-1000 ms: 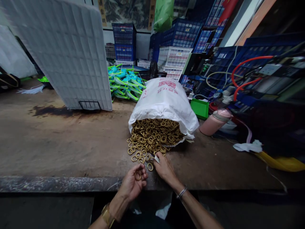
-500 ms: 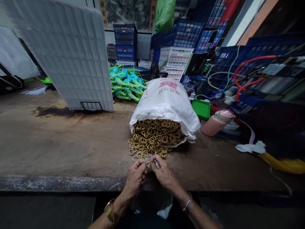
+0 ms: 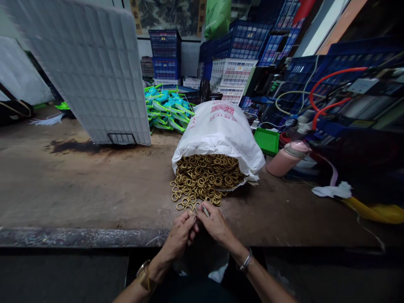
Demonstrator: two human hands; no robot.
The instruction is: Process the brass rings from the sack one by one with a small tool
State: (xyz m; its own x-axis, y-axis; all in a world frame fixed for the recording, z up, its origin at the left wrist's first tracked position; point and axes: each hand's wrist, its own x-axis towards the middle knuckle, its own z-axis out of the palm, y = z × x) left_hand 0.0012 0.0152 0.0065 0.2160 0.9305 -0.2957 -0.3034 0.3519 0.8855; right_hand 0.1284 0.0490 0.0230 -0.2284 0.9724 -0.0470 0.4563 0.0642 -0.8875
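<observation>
A white sack lies on its side on the worn workbench, spilling a heap of brass rings toward me. My left hand and my right hand meet just in front of the heap, fingertips pinched together. The left fingers are closed on a brass ring, mostly hidden. My right hand pinches a small pale piece that I cannot identify. A gold watch is on my left wrist and a metal bangle on my right.
A white grid panel leans at the back left. Teal and green plastic parts lie behind the sack. A pink bottle, a green box, hoses and stacked blue and white crates crowd the right.
My hands came together from slightly apart; the left hand, which held a ring low near the bench edge, rose to meet the right hand at the heap's front.
</observation>
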